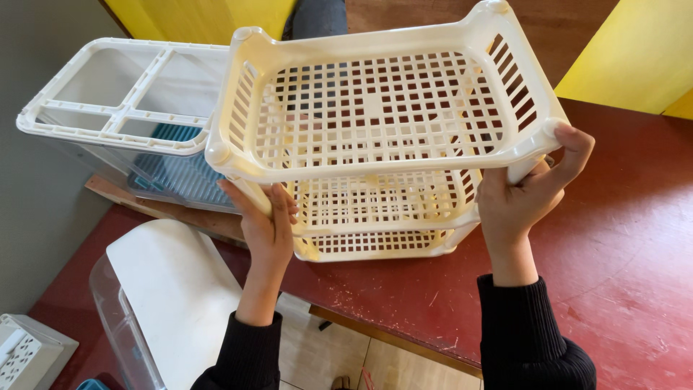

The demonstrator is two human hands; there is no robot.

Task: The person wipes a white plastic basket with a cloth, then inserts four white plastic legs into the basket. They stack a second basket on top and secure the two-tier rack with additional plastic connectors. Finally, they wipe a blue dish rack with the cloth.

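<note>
A cream plastic rack point(375, 108) with three lattice tiers stands on a dark red table point(621, 245). My left hand point(266, 224) grips the rack's front left post just below the top tier. My right hand point(523, 195) grips the front right post, with the fingers curled over the top tier's corner. Both arms wear black sleeves. The lower tiers show through the grid of the top one.
A white compartmented organiser point(115, 94) with a clear body and blue insert stands to the left on a wooden board. A clear bin with a white lid point(173, 289) sits below the table's near edge. A small white perforated box point(22, 350) lies at the bottom left. Yellow panels stand behind.
</note>
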